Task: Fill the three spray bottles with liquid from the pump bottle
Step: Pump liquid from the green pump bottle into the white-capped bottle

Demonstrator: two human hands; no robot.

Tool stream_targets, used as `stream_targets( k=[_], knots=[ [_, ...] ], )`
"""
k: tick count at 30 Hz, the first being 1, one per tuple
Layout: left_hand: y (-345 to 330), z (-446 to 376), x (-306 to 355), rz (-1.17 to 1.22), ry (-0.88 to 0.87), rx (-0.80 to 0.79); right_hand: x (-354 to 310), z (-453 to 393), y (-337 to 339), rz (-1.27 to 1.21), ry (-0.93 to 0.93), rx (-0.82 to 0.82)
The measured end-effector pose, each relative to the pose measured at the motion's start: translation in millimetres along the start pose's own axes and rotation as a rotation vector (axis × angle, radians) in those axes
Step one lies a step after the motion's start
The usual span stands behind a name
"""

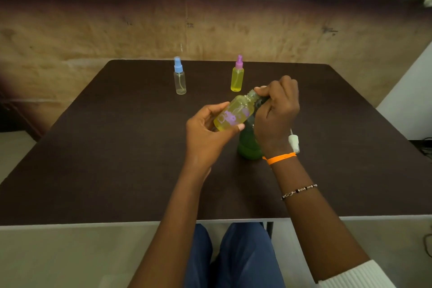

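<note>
My left hand (208, 131) grips an uncapped spray bottle (235, 113) full of yellow liquid, tilted with its open neck against the pump spout. My right hand (277, 110) is curled over the pump head of the green pump bottle (249, 145), which stands on the table under it; the pump head is mostly hidden. A white spray cap (294, 142) lies on the table right of my right wrist. At the back stand a clear, nearly empty spray bottle with a blue cap (179, 77) and a yellow-filled spray bottle with a purple cap (237, 75).
All of this sits on a dark brown table (117, 147) whose near edge runs above my knees. A worn brown wall rises behind the table. Floor shows at the left and right.
</note>
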State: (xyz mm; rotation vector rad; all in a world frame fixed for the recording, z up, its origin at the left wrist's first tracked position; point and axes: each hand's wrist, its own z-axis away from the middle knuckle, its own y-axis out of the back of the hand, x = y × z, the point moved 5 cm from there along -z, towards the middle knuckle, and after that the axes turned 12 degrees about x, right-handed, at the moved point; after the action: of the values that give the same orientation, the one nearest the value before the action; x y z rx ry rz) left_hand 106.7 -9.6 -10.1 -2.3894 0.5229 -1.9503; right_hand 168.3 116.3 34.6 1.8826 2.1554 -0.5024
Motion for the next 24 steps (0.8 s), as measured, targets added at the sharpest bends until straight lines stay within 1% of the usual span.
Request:
stream_targets(
  k=[8, 12, 18, 24],
  knots=[
    [1.8, -2.4, -0.3, -0.013, -0.006, 0.022, -4.2, -7.5, -3.4, 0.058, 0.03, -0.063],
    [1.5, -1.8, -3.0, -0.004, 0.003, 0.014, -7.1, -7.2, -1.3, 0.062, 0.014, -0.054],
    [1.8, -0.7, -7.8, -0.021, 0.006, 0.026, -1.7, 4.9, -0.6, 0.115, 0.046, -0.022],
    [1.3, 0.8, -1.4, -0.025, -0.004, 0.023, -7.0, -0.5, 1.1, 0.111, 0.024, -0.058]
  ],
)
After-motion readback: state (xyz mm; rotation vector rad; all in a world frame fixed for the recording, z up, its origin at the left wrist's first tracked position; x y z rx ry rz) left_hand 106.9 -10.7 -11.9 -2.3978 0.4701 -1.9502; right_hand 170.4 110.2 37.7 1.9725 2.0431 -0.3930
